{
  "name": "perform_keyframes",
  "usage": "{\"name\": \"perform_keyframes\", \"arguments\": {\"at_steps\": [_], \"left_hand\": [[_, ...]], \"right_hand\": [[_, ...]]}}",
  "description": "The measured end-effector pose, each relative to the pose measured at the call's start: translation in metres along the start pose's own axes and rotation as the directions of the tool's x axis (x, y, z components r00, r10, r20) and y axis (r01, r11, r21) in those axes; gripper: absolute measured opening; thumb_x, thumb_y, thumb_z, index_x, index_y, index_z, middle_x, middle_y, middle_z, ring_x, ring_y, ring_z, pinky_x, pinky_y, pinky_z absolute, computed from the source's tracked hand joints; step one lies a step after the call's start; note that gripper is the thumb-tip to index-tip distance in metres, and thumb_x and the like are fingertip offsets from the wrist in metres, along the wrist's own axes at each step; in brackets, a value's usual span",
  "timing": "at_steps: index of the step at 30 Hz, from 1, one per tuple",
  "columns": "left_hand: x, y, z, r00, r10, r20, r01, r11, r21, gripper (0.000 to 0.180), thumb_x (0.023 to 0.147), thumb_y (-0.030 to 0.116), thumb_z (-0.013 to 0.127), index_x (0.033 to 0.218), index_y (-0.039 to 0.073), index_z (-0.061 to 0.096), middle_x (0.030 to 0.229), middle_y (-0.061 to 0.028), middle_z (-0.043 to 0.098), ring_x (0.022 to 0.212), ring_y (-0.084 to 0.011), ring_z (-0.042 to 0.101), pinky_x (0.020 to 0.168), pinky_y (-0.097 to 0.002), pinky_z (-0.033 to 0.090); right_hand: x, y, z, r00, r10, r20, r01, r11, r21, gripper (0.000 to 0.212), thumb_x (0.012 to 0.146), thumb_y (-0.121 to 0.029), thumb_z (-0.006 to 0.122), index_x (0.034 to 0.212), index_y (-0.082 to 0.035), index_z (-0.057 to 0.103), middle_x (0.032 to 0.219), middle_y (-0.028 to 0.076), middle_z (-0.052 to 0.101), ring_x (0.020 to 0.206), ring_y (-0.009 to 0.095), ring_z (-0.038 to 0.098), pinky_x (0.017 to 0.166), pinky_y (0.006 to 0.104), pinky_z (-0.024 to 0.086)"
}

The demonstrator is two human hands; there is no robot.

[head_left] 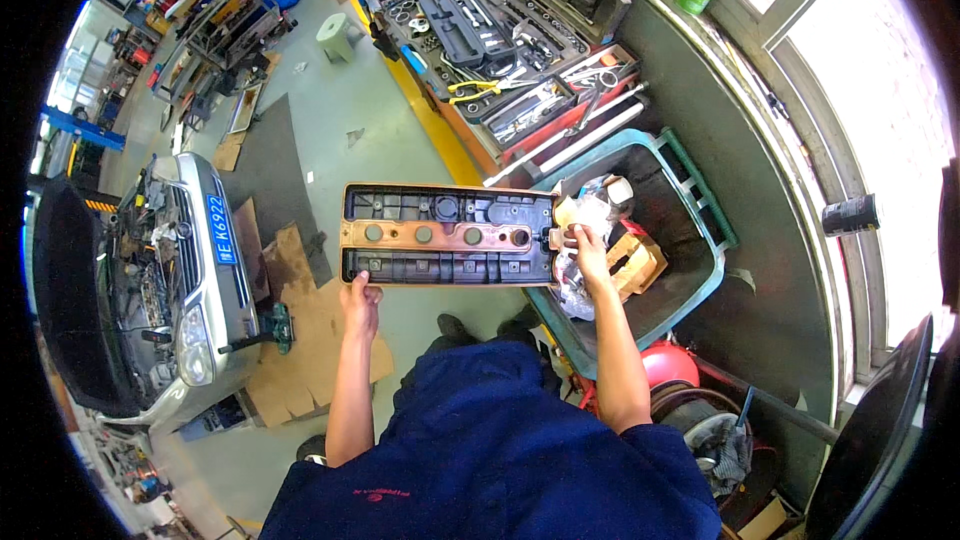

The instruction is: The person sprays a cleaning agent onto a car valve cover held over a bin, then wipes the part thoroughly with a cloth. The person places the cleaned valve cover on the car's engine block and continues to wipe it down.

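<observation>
The person holds a long engine valve cover (450, 235) level between both hands, with its inner side turned up. The cover is dark inside with a copper-coloured rim and middle band. The left hand (360, 302) grips the near left corner, fingers closed around the edge. The right hand (587, 248) pinches the right end of the cover, thumb on top.

Just under and beyond the right hand stands a teal plastic bin (715, 230) with cardboard and crumpled wrapping inside. Far ahead of both hands is an open tool cart (500, 30) with sockets, wrenches and pliers. Well to the left of the left hand a silver car (180, 290) stands with its bonnet raised, and flattened cardboard (300, 340) lies on the floor below the cover.
</observation>
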State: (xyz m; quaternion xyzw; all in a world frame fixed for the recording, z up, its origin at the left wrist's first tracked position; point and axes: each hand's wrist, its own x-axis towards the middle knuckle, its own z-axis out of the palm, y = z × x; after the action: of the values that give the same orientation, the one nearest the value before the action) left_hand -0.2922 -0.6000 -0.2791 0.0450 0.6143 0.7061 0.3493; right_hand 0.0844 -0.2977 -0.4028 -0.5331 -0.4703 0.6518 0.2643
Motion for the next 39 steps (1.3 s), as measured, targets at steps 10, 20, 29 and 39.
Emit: {"name": "perform_keyframes", "arguments": {"at_steps": [10, 20, 29, 39], "left_hand": [[0.007, -0.035, -0.034, 0.978, -0.200, -0.058, 0.186, 0.965, -0.187, 0.023, 0.097, 0.018, 0.074, 0.086, 0.015, 0.053, 0.065, 0.0061, 0.041, 0.055, -0.0093, 0.037, 0.058, -0.0291, 0.036], [0.013, -0.039, -0.047, 0.966, -0.256, -0.036, 0.244, 0.949, -0.199, 0.025, 0.094, 0.018, 0.078, 0.083, 0.017, 0.056, 0.066, 0.0064, 0.044, 0.058, -0.0085, 0.040, 0.062, -0.0297, 0.038], [0.052, -0.008, -0.057, 0.958, -0.254, 0.131, 0.272, 0.950, -0.152, 0.021, 0.092, 0.020, 0.078, 0.103, 0.016, 0.061, 0.070, 0.0093, 0.047, 0.058, -0.0050, 0.042, 0.061, -0.0275, 0.040], [0.165, 0.076, -0.106, 0.937, -0.247, 0.248, 0.302, 0.928, -0.219, 0.034, 0.092, 0.022, 0.077, 0.121, 0.012, 0.062, 0.088, 0.0020, 0.065, 0.068, -0.0088, 0.055, 0.063, -0.0286, 0.048]], "right_hand": [[-0.010, -0.017, 0.017, 0.973, 0.204, 0.113, -0.221, 0.959, 0.177, 0.039, 0.112, -0.035, 0.054, 0.135, -0.005, 0.063, 0.113, 0.008, 0.073, 0.096, 0.017, 0.069, 0.082, 0.0342, 0.057], [-0.006, -0.028, 0.025, 0.952, 0.299, 0.069, -0.306, 0.940, 0.151, 0.039, 0.110, -0.036, 0.058, 0.133, -0.007, 0.066, 0.100, 0.005, 0.069, 0.087, 0.016, 0.068, 0.074, 0.0322, 0.056], [-0.040, -0.048, 0.043, 0.965, 0.242, -0.097, -0.212, 0.946, 0.246, 0.042, 0.107, -0.041, 0.062, 0.136, -0.010, 0.064, 0.099, 0.006, 0.072, 0.086, 0.016, 0.070, 0.076, 0.0317, 0.055], [-0.085, -0.131, 0.158, 0.962, 0.042, -0.270, 0.033, 0.963, 0.266, 0.051, 0.104, -0.052, 0.065, 0.136, -0.013, 0.064, 0.108, 0.013, 0.073, 0.098, 0.026, 0.068, 0.085, 0.0399, 0.054]]}}
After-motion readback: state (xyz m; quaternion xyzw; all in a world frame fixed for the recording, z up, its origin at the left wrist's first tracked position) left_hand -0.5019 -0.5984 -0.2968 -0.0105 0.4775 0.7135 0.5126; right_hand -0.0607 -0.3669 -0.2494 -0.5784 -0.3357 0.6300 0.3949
